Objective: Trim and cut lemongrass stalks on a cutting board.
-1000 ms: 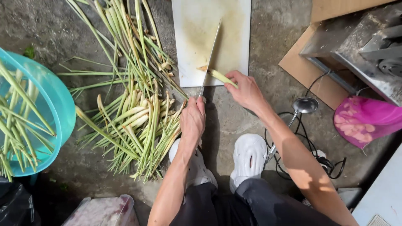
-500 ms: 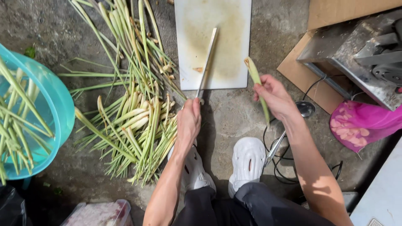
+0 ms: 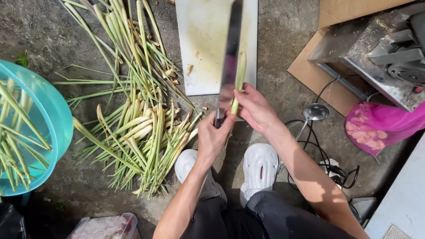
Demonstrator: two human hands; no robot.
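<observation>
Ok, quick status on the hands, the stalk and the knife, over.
Left hand grips cleaver handle, blade raised. Right hand holds one lemongrass stalk against the blade, over the white cutting board. Stalk pile lies beside, clear of the board.

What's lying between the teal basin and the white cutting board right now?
In the head view, a loose pile of lemongrass stalks lies on the concrete between the teal basin and the white cutting board, with a few cut stub ends scattered by the board's left edge.

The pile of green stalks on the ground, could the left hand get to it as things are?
Probably yes, but not freely: the left hand is wrapped round the knife handle. The pile of green stalks lies just to its left on bare ground, with nothing between them.
</observation>
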